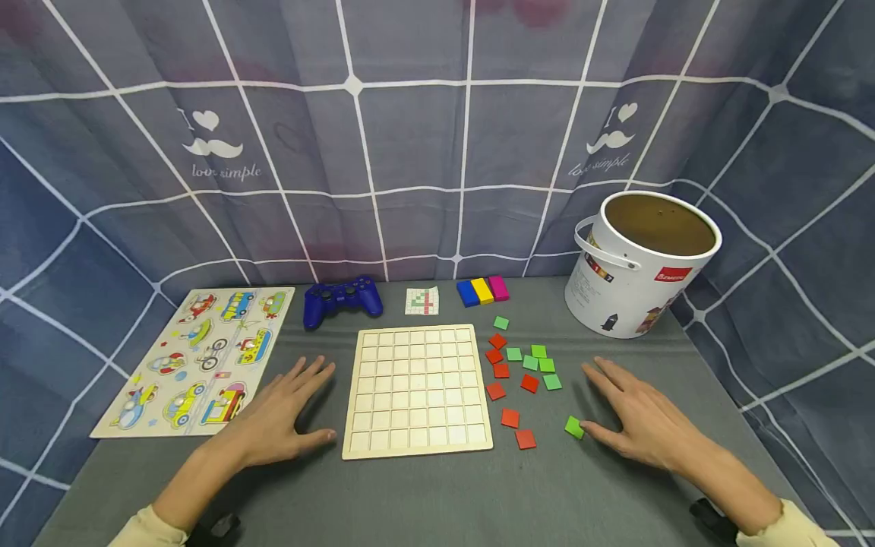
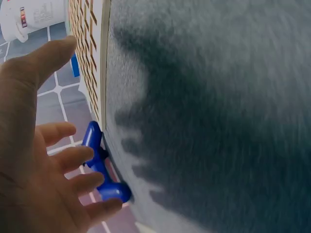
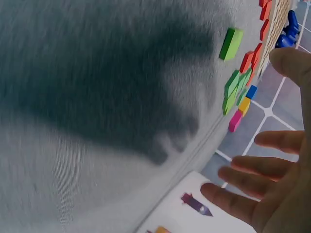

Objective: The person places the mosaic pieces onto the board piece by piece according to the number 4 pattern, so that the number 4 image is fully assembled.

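My left hand (image 1: 287,414) hovers with spread fingers over the grey cloth, between the picture puzzle board (image 1: 198,357) and a wooden grid board (image 1: 418,391). It holds nothing; in the left wrist view its shadow falls on the cloth. On the other side, my right hand (image 1: 639,422) is likewise spread and holds nothing. Its thumb is nearest to a light green square tile (image 1: 574,428). Red tiles (image 1: 525,439) and green tiles (image 1: 551,381) lie scattered right of the grid board, whose cells hold no tiles. A small card (image 1: 421,301) with a coloured grid pattern lies behind the board.
A blue game controller (image 1: 342,298) sits behind the left hand. Blue, yellow and magenta blocks (image 1: 481,291) stand in a row at the back. A white bucket (image 1: 608,285) with a handle stands at the back right. Tiled-pattern curtains (image 1: 424,137) enclose the table.
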The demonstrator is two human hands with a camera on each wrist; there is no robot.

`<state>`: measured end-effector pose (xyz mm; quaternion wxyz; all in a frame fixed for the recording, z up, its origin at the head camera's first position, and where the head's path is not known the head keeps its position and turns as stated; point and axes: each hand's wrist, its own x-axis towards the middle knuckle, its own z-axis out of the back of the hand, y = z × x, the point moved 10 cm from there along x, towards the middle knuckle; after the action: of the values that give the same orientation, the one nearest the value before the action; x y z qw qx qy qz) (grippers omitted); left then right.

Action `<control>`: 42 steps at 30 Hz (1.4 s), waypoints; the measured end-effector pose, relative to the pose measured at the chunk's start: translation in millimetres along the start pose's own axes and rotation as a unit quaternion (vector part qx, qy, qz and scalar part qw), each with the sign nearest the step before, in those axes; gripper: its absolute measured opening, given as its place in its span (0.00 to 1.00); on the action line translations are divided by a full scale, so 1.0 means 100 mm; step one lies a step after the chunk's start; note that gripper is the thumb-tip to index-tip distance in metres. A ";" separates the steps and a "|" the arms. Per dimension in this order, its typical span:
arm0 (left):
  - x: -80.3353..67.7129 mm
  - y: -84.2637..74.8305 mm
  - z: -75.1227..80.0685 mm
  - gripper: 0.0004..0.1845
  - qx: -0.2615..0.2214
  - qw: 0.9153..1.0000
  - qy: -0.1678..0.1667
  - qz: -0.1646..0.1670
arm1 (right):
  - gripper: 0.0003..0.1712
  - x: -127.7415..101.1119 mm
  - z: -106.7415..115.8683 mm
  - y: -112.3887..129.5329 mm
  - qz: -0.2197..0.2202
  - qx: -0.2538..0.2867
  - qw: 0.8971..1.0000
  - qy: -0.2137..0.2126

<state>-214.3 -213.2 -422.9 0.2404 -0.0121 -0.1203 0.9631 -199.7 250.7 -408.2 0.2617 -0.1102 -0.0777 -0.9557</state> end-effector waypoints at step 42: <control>0.31 -0.05 -0.24 0.45 -0.111 0.993 0.023 0.010 | 0.14 0.69 -0.32 0.03 -0.076 0.110 0.991 -0.014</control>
<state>-237.7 -189.3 -444.4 0.2306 -0.0617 -0.2213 0.9456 -261.2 208.6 -421.6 0.1974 -0.0883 -0.1939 -0.9569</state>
